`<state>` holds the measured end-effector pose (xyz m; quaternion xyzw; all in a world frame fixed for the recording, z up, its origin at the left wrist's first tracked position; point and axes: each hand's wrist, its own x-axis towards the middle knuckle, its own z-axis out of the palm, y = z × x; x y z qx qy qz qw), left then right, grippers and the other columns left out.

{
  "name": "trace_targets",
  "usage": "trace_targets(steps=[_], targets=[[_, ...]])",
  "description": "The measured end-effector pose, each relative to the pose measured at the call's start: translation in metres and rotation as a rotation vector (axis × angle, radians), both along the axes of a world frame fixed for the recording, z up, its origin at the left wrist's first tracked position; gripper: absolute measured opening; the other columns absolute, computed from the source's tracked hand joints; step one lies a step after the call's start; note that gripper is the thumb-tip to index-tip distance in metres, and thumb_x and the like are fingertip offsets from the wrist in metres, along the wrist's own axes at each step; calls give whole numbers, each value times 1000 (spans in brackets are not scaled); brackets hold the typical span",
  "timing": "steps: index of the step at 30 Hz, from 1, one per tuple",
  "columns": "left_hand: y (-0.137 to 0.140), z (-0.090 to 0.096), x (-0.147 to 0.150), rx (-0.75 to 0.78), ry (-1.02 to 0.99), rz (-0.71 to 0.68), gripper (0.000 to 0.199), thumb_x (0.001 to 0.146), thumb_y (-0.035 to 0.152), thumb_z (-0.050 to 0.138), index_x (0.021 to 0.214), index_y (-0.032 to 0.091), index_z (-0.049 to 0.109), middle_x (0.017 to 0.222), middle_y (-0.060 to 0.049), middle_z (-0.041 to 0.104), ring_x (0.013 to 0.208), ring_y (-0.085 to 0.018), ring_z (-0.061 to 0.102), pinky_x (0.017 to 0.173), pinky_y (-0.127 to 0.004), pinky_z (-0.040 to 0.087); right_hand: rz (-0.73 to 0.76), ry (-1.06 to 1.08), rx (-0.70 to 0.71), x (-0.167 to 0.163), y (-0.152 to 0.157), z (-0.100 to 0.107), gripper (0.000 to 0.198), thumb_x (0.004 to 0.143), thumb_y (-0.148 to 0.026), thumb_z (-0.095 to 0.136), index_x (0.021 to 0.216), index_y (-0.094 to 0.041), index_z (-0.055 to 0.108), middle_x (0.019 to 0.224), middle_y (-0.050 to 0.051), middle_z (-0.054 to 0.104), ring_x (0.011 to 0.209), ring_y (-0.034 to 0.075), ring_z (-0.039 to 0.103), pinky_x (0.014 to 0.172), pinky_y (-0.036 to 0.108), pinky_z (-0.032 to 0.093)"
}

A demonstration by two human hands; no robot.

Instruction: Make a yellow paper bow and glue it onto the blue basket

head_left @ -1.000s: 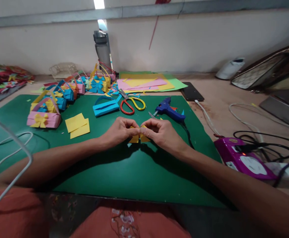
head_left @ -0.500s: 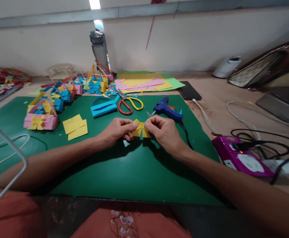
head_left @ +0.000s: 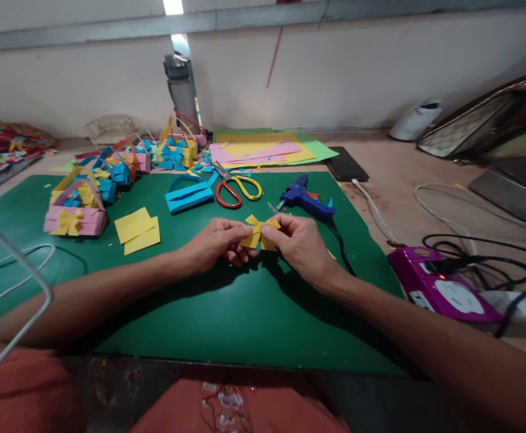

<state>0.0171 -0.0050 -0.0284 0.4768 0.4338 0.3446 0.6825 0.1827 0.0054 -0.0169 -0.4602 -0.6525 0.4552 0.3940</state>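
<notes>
Just above the green mat [head_left: 227, 319], a yellow paper bow [head_left: 254, 238] is pinched between both hands. My left hand [head_left: 220, 240] grips its left side between thumb and fingers. On its right side, my right hand [head_left: 297, 240] pinches near the bow's middle, with the fingers behind hidden. Scissors [head_left: 229, 191] with one red and one yellow handle lie beyond the hands. A blue paper bag [head_left: 189, 197] rests left of them, and a blue glue gun [head_left: 306, 198] lies to the right. Yellow paper pieces [head_left: 137, 231] overlap on the mat near my left forearm.
Small paper bags with bows [head_left: 74, 221] stand at the left. Coloured paper sheets [head_left: 263, 149] and a phone [head_left: 348, 163] lie at the back. A purple power socket box [head_left: 439, 288] with cables sits at right. A white cable [head_left: 32, 270] loops at the left front.
My right thumb has shifted slightly lower on the bow, and more of its upper loops shows. The left fingers have moved a little underneath. The other things stay in place.
</notes>
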Motion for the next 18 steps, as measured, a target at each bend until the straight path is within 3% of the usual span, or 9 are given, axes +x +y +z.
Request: trace_targets(steps=[9, 18], targets=[[-6, 4, 7, 61, 44, 75, 13, 75, 21, 66, 71, 10, 61, 59, -1, 60, 46, -5, 51, 45, -17, 38, -8, -33, -3, -2, -5, -1, 18, 72, -31, 56, 61, -16, 55, 57, -2, 52, 52, 8, 41, 49, 24, 32], [-8, 3, 5, 15, 9, 57, 10, 74, 15, 64, 67, 11, 58, 60, -2, 63, 46, -5, 53, 46, -18, 40, -41, -25, -6, -1, -5, 0, 18, 72, -30, 56, 61, -16, 54, 57, -3, 48, 52, 8, 38, 48, 24, 31]])
